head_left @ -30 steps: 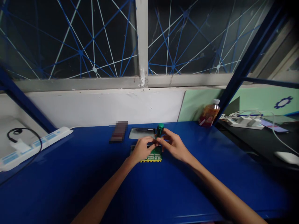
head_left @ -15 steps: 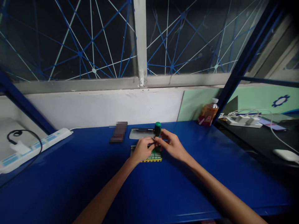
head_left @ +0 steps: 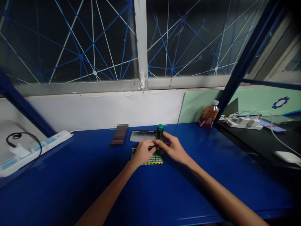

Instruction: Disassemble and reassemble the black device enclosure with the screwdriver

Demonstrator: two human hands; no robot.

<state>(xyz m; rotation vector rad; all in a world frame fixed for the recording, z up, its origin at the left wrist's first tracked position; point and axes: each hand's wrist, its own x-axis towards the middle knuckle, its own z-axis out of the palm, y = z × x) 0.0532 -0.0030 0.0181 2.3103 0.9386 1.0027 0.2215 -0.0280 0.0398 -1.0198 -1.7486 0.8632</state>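
A screwdriver with a green and black handle stands nearly upright over a green circuit board with a yellow lower edge. My right hand is closed around the screwdriver from its right side. From the left, my left hand reaches over the board with thumb and fingers pinched together close to the screwdriver's lower part. Whatever lies between those fingertips is too small to make out. Both hands' fingertips meet above the board, hiding its upper part and the screwdriver's tip.
Behind my hands lies a shallow tray-like cover with a dark rim. A dark, partly blurred-out flat object is to its left. White power strip at far left; drink bottle at the back right. Everything near rests on a blue table.
The screwdriver handle has shifted slightly right and turned, showing more of its green side. My hands stay almost in the same place over the board.
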